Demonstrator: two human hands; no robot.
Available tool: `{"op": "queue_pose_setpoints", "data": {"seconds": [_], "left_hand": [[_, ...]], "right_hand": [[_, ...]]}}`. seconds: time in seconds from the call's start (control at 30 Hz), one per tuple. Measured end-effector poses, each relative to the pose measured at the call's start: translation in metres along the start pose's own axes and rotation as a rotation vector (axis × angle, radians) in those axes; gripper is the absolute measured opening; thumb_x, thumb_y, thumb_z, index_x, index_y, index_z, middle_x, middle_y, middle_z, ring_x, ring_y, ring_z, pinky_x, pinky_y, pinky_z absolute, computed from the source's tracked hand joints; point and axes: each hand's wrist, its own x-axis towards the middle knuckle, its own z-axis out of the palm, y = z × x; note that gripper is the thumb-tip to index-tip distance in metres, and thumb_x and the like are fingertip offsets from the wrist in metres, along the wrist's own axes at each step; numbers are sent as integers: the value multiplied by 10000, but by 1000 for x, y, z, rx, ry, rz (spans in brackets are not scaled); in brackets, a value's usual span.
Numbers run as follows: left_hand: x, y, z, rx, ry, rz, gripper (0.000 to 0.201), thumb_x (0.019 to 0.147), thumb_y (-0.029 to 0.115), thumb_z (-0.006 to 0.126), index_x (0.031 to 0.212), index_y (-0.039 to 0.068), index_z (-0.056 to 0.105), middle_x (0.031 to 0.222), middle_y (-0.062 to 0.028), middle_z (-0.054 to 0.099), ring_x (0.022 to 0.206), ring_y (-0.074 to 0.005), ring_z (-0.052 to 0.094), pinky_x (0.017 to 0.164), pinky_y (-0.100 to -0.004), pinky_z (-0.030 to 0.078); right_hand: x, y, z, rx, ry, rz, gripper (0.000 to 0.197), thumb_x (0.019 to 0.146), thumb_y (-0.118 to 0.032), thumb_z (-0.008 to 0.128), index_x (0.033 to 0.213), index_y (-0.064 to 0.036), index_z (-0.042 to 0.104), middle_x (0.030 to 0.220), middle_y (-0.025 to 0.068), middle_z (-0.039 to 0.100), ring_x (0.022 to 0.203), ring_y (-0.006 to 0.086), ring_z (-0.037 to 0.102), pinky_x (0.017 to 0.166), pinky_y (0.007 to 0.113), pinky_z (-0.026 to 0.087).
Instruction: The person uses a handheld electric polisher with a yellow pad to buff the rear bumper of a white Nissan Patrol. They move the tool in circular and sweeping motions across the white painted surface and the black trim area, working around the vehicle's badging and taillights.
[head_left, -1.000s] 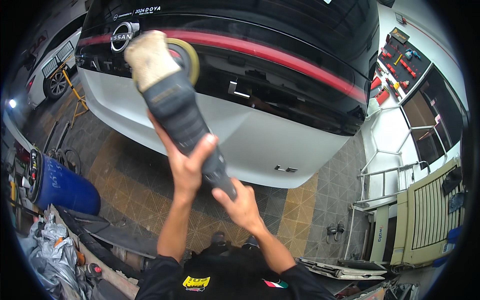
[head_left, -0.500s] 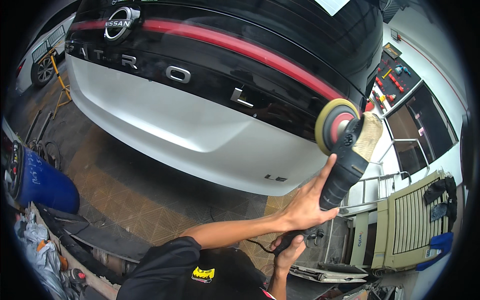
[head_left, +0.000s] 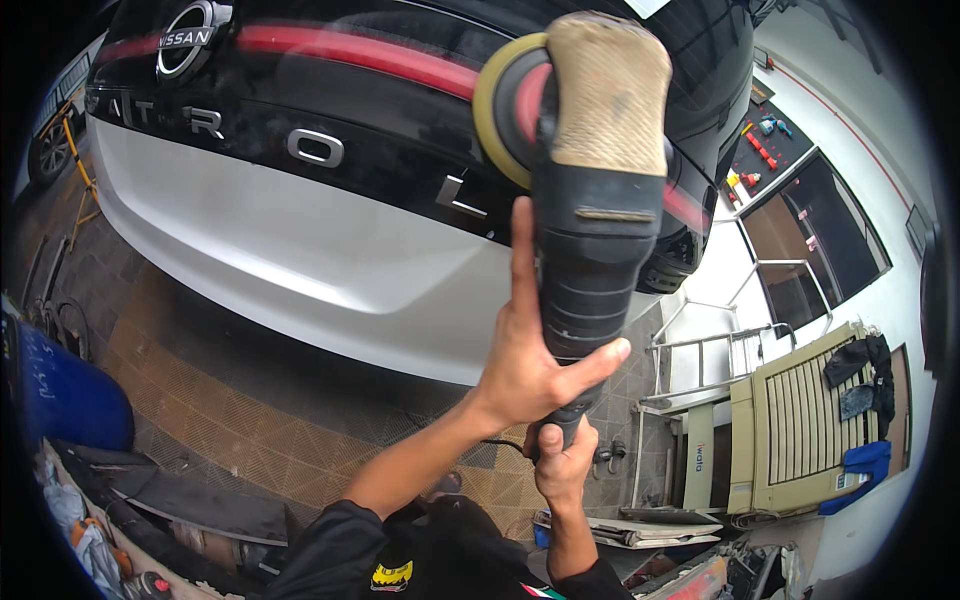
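A black electric polisher (head_left: pixel 600 250) with a tan cloth cover over its head stands large before me, head up. Its round yellow foam pad (head_left: pixel 497 115) faces left, in front of the glossy black panel of a vehicle's tailgate (head_left: pixel 270 240); whether it touches, I cannot tell. My left hand (head_left: pixel 540 365) holds the polisher's body from the left, with the index finger stretched up along it and the thumb across its lower part. Lower down, my right hand (head_left: pixel 565 465) is wrapped round the handle's end, where a dark cord comes out.
A blue barrel (head_left: pixel 75 390) stands at the left, near a yellow stand (head_left: pixel 78 170). At the right are a metal rail frame (head_left: pixel 700 365) and a beige slatted panel (head_left: pixel 805 430) with cloths on it. Tools hang on a dark wall board (head_left: pixel 765 150). Scrap parts (head_left: pixel 200 510) lie at lower left.
Both hands have brought the polisher left and up, closer to my view, and turned it more upright. The view itself has shifted slightly to the right.
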Motion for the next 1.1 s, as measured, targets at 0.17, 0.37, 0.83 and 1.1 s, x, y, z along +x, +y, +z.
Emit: {"op": "queue_pose_setpoints", "data": {"seconds": [0.17, 0.37, 0.83, 1.1], "left_hand": [[-10, 3, -1, 23, -4, -18, 1369, 826, 9, 790, 1671, 138, -279, 1612, -248, 367, 1420, -303, 518, 1140, -439, 467], [-25, -19, 21, 26, -81, -48, 1385, 841, 54, 833, 1672, 129, -273, 1561, -277, 464, 1398, -336, 560, 1141, -469, 468], [-10, -39, 33, 146, -197, -62, 1319, 826, 238, 914, 1731, 133, -39, 1717, -312, 263, 1515, -493, 420, 1247, -501, 360], [-18, -13, -29, 172, -70, 35, 1384, 844, 218, 913, 1708, 118, -163, 1601, -313, 444, 1402, -380, 572, 1165, -478, 455]], "right_hand": [[-11, -4, -1, -59, 7, 18, 750, 966, -728, 640, 963, 21, 629, 628, 42, 653, 585, 163, 683, 564, 324, 519], [-38, 16, -16, -109, 124, 34, 765, 980, -750, 593, 918, 12, 623, 618, 43, 662, 591, 178, 695, 571, 340, 529], [-27, 32, 3, 126, 235, 84, 884, 943, -855, 522, 869, 20, 621, 574, 33, 585, 489, 135, 559, 437, 285, 388], [-12, 28, 29, 20, -8, -2, 821, 949, -805, 584, 901, 10, 673, 681, 36, 664, 654, 166, 681, 598, 346, 525]]}}
